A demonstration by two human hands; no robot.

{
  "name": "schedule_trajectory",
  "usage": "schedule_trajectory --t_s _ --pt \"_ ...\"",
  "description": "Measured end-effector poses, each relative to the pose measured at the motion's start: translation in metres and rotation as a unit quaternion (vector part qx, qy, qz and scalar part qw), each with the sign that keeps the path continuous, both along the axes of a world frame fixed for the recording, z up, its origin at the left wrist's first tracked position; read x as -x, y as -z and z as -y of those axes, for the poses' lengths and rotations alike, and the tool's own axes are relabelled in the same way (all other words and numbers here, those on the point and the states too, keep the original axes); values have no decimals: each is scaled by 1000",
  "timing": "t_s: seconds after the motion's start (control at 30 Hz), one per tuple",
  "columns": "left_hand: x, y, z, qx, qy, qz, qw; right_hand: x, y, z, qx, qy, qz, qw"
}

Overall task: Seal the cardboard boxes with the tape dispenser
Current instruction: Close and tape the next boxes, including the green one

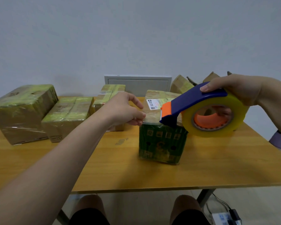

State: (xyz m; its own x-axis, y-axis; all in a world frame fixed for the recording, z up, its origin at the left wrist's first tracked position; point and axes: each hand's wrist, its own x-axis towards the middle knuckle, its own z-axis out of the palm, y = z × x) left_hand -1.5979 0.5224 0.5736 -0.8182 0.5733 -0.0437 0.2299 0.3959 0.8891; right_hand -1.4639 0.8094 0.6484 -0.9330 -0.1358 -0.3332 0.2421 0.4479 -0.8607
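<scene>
Currently I see my right hand gripping the blue-and-orange plastic tape dispenser, its cutter end resting on top of the green-printed cardboard box. My left hand pinches the clear tape strip at that box's top left edge.

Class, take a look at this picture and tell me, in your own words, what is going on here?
A person is taping a green box on a wooden table. The right hand grips the tape dispenser, whose blade end rests on top of the box. The left hand pinches the strip of tape at the box's top left edge. Other boxes wrapped in tape stand to the left.
</scene>
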Motion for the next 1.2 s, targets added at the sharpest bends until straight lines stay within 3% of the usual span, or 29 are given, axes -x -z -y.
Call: schedule_trajectory --t_s 0.3,0.47,0.63,0.8,0.9,1.0,1.07,1.2 --pt "0 -3 -7 69 -20 -92 993 6 -8 7 -21 9 -17 1000" --pt "2 -10 -20 209 5 -218 953 8 -6 12 -41 4 -8 999" --pt "3 -9 -16 288 -7 -300 909 9 -5 19 -43 1 -12 999" --pt "10 4 -4 316 -34 -310 896 12 -8 22 -60 3 -2 998" --pt "18 21 12 213 36 -99 971 11 -6 19 -67 9 -3 998" --pt "25 37 25 101 77 76 989 11 -4 17 -63 5 -5 998" --pt "28 41 24 100 52 52 992 12 -4 16 -59 0 2 998" --pt "24 30 -12 20 -57 -155 986 14 -2 12 -52 5 2 999"
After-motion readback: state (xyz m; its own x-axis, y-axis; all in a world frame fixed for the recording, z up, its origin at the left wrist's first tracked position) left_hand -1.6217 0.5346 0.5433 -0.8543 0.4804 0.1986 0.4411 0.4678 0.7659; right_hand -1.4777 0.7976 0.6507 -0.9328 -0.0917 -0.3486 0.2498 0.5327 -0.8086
